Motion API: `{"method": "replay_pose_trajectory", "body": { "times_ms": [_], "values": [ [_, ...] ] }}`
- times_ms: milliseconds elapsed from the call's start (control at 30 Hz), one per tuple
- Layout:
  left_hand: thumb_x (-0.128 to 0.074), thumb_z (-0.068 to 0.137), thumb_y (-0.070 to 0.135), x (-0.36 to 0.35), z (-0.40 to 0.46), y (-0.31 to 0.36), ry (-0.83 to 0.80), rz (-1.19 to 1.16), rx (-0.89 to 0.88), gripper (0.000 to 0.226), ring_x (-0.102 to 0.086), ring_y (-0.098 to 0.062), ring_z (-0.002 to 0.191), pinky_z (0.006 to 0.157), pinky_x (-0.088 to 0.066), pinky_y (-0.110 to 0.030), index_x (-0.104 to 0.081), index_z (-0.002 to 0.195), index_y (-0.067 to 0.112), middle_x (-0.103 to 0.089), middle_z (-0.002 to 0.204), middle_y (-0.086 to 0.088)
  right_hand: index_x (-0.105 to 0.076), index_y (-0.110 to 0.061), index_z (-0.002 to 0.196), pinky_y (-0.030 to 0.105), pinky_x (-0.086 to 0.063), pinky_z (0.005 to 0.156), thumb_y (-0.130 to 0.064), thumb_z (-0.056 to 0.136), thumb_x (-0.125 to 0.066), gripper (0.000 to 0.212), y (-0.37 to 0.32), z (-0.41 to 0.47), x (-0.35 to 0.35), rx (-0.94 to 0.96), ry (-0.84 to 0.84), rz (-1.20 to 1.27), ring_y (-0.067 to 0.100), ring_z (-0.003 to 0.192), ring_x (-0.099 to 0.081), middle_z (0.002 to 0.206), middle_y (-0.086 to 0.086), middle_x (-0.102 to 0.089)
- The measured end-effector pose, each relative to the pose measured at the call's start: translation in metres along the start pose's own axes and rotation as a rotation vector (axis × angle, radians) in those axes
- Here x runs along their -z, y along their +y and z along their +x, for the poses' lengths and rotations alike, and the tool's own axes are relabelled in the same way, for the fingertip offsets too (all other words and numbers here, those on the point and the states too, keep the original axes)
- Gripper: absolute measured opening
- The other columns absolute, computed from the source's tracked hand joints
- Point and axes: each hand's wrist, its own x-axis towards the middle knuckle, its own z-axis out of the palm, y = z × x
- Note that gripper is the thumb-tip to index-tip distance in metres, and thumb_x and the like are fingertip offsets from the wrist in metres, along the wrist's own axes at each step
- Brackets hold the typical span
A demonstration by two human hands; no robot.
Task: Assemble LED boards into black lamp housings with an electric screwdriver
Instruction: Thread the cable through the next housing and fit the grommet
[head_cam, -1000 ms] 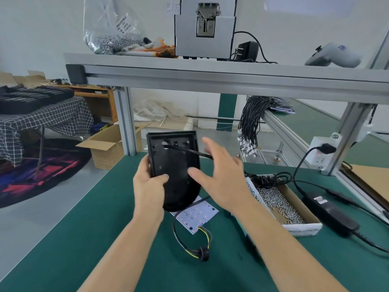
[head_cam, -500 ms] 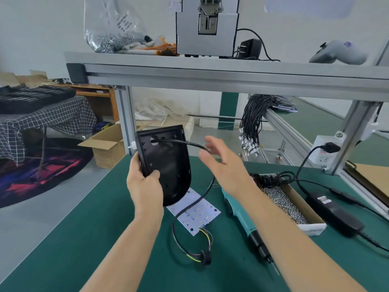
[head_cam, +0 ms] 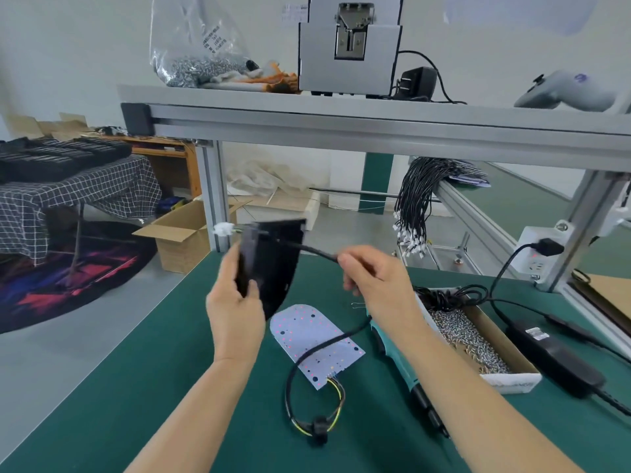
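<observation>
A plastic bag [head_cam: 198, 46] on the shelf holds screws; a cardboard tray [head_cam: 478, 339] on the table holds more. The left hand [head_cam: 235, 308] grips the black housing [head_cam: 273, 264] upright above the LED board [head_cam: 314, 339]. The right hand [head_cam: 375, 278] pinches its cable [head_cam: 317, 250].

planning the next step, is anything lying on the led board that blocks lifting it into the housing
Yes: the black cable runs across the LED board on the table, up to the right hand and housing.
</observation>
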Motion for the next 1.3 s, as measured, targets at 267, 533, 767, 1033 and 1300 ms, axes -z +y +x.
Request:
{"method": "replay_pose_trajectory", "body": {
  "times_ms": [267,533,767,1033,1300],
  "values": [
    [-0.047,0.082,-0.012,-0.024,-0.008,-0.007,0.002,-0.178,0.26,0.054,-0.066,-0.013,0.095,0.093,-0.053,-0.045,-0.06,0.111,0.032,-0.07,0.101,0.009,-0.033,-0.021,0.148,0.024,-0.028,0.108,-0.031,0.093,-0.062,0.063,-0.013,-0.01,-0.032,0.059,-0.114,-0.279,0.009,0.134,-0.036,0.148,-0.004,-0.039],
    [-0.048,0.083,-0.012,-0.021,-0.027,-0.009,-0.165,-0.095,0.14,0.066,-0.061,0.006,0.097,0.081,-0.051,-0.017,-0.055,0.12,0.043,-0.067,0.102,0.027,-0.068,-0.015,0.093,0.019,-0.038,0.066,-0.015,0.094,-0.058,0.01,-0.001,-0.01,-0.041,-0.075,-0.065,-0.219,0.005,0.066,-0.053,0.072,-0.011,-0.061],
    [-0.05,0.082,-0.016,-0.021,-0.007,-0.005,-0.106,-0.18,0.24,0.058,-0.066,-0.009,0.096,0.088,-0.054,-0.029,-0.057,0.122,0.026,-0.07,0.105,0.009,-0.055,-0.012,0.127,0.021,-0.043,0.097,-0.02,0.091,-0.066,0.038,-0.024,-0.008,-0.046,-0.079,0.099,-0.019,0.006,0.108,-0.054,0.12,-0.002,-0.056],
    [-0.049,0.085,-0.014,0.013,0.033,-0.011,0.176,-0.365,0.47,0.042,-0.061,-0.012,0.073,0.06,-0.051,-0.021,-0.057,0.103,0.024,-0.065,0.084,0.007,-0.052,-0.037,0.11,0.011,-0.04,0.08,-0.048,0.082,-0.064,0.032,-0.004,-0.099,-0.065,-0.459,-0.324,-0.108,-0.008,0.097,-0.051,0.107,-0.023,-0.055],
    [-0.05,0.086,-0.01,0.011,0.026,-0.006,0.121,-0.348,0.378,0.047,-0.064,-0.019,0.096,0.087,-0.051,-0.036,-0.063,0.105,0.031,-0.07,0.1,0.007,-0.056,-0.018,0.079,0.019,-0.042,0.061,-0.023,0.098,-0.048,0.021,-0.011,-0.079,-0.094,-0.503,-0.238,0.334,0.014,0.069,-0.049,0.071,-0.008,-0.064]
  ]
}}
